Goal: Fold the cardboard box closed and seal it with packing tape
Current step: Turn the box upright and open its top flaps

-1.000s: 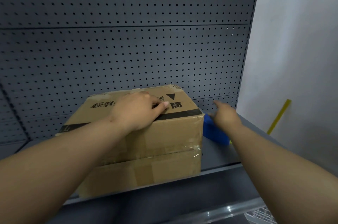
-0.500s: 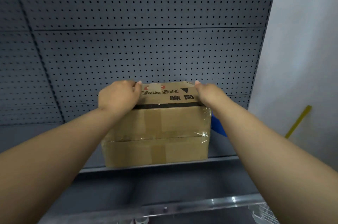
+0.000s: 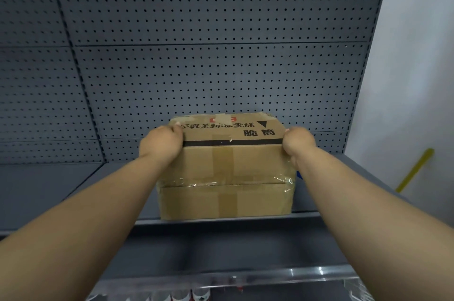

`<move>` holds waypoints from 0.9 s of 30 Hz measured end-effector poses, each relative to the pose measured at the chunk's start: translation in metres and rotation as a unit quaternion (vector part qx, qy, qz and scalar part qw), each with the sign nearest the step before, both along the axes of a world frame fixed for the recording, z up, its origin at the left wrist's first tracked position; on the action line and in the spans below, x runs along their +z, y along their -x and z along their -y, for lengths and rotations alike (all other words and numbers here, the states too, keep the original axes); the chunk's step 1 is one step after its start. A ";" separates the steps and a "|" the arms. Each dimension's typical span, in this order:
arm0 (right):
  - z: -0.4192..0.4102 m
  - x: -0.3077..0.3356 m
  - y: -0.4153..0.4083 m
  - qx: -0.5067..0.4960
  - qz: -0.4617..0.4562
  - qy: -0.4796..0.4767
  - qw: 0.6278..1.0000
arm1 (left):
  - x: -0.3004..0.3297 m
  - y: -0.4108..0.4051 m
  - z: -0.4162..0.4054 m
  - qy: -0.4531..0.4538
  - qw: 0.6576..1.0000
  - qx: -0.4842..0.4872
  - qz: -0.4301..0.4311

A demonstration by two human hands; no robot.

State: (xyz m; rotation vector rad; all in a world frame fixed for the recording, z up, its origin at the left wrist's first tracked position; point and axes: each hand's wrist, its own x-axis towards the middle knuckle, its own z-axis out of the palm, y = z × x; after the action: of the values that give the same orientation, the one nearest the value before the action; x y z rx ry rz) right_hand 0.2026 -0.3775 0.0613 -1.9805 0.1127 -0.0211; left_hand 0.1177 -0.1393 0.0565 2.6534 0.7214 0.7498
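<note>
A brown cardboard box (image 3: 228, 173) stands on a grey metal shelf (image 3: 61, 187), its flaps closed. Clear tape runs across its front face and a brown tape strip runs down the middle. Black printed characters and a black band mark its top. My left hand (image 3: 161, 144) grips the box's upper left edge, fingers curled over the top. My right hand (image 3: 298, 143) grips the upper right edge the same way. A blue object (image 3: 299, 174) peeks out behind the box's right side, mostly hidden.
A grey pegboard panel (image 3: 208, 67) backs the shelf. A white wall (image 3: 417, 79) rises on the right, with a yellow stick (image 3: 414, 170) leaning against it. A lower shelf rail (image 3: 233, 276) and a wire basket (image 3: 358, 291) lie below.
My right hand left the blue object and came to the box's right edge. My left hand slid from the top to the left edge. The box now faces me squarely.
</note>
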 end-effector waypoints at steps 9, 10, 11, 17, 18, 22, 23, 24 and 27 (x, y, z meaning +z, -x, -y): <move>0.011 0.025 0.010 0.048 -0.036 -0.034 0.998 | 0.026 0.007 -0.005 0.142 0.987 -0.024 -0.075; 0.009 0.030 0.010 0.031 -0.019 0.014 0.999 | 0.028 0.007 -0.006 0.144 0.986 -0.026 -0.080; 0.007 0.033 0.010 0.012 -0.006 0.064 0.998 | 0.029 0.007 -0.007 0.144 0.986 -0.029 -0.082; -0.008 0.013 0.007 0.020 0.041 0.167 0.985 | 0.017 -0.003 -0.006 0.083 0.991 -0.042 -0.099; -0.008 0.007 0.007 0.012 0.070 0.199 0.977 | 0.013 -0.003 -0.004 0.057 0.993 -0.030 -0.098; -0.009 -0.001 0.004 -0.011 0.107 0.253 0.962 | 0.010 -0.006 -0.003 0.041 0.995 -0.010 -0.096; -0.010 0.000 0.002 -0.008 0.095 0.251 0.963 | 0.013 -0.007 -0.003 0.063 0.993 -0.016 -0.099; -0.010 0.004 0.000 -0.001 0.076 0.246 0.966 | 0.016 -0.008 -0.004 0.093 0.990 -0.021 -0.101; -0.009 0.018 -0.009 0.030 0.010 0.216 0.976 | 0.024 -0.011 -0.008 0.174 0.979 -0.024 -0.106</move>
State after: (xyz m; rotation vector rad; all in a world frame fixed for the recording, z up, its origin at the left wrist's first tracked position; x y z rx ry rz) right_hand 0.2119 -0.3682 0.0796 -2.4181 0.0371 -0.0288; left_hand 0.1282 -0.1313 0.0805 2.4362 0.7608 0.2956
